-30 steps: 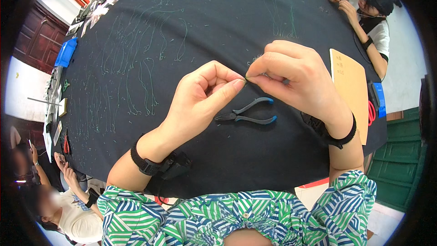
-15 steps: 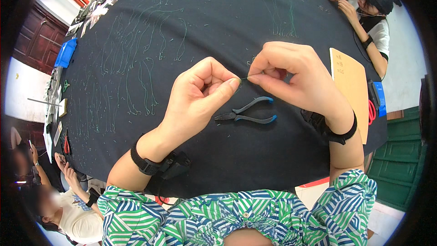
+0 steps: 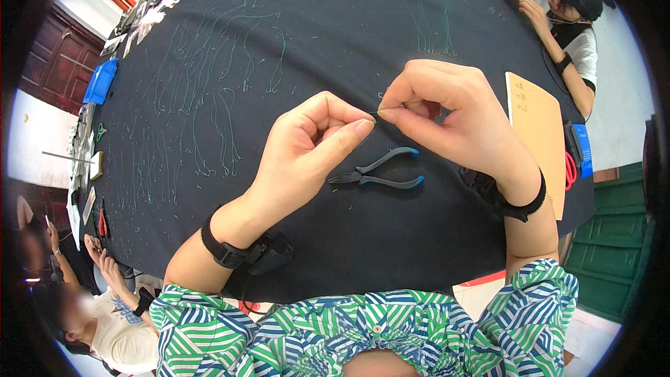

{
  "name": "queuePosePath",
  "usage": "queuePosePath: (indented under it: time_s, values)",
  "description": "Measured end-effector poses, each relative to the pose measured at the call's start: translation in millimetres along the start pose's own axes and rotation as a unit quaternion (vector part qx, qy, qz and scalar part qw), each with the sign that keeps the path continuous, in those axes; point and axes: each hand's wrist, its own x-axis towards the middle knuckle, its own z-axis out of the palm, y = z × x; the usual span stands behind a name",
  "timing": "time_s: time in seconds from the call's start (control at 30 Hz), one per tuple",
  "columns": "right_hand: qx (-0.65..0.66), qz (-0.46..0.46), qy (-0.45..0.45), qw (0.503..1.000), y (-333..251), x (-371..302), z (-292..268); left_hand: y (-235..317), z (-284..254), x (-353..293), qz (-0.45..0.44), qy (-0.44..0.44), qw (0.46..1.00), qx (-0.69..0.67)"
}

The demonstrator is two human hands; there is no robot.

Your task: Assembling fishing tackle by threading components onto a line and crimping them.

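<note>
A thin green thread (image 3: 374, 112) spans the small gap between my two hands, above the middle of the dark cloth. My left hand (image 3: 307, 146) pinches it between thumb and forefinger. With thumb and fingertips closed, my right hand (image 3: 447, 112) grips the same thread a little to the right. Whether a hook or knot sits in the fingers is too small to tell. Just below the hands lie pliers (image 3: 380, 173) with grey and blue handles, their handles spread and their jaws pointing left. Neither hand touches them.
Rows of green thread lengths (image 3: 227, 129) lie across the black cloth (image 3: 335, 244) on the left. A tan notebook (image 3: 541, 139) and red-handled scissors (image 3: 570, 171) are at the right. Blue trays (image 3: 102, 81) line the left edge. Other people sit around the table.
My left hand has shifted slightly right and its fingertips have come closer to those of my right hand. Both still pinch the thread; the pliers have not moved.
</note>
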Motion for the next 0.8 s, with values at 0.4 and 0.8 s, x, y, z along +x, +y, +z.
queuePosePath:
  time_s: [0.4,0.8]
  values:
    - [-0.042,-0.054,0.013,0.998,2.3,-0.5,3.3,0.5,1.0,0.2,-0.007,-0.009,1.000,-0.007]
    - [-0.054,-0.087,0.006,0.995,2.8,-0.2,2.7,0.0,1.0,0.7,0.000,-0.011,1.000,0.005]
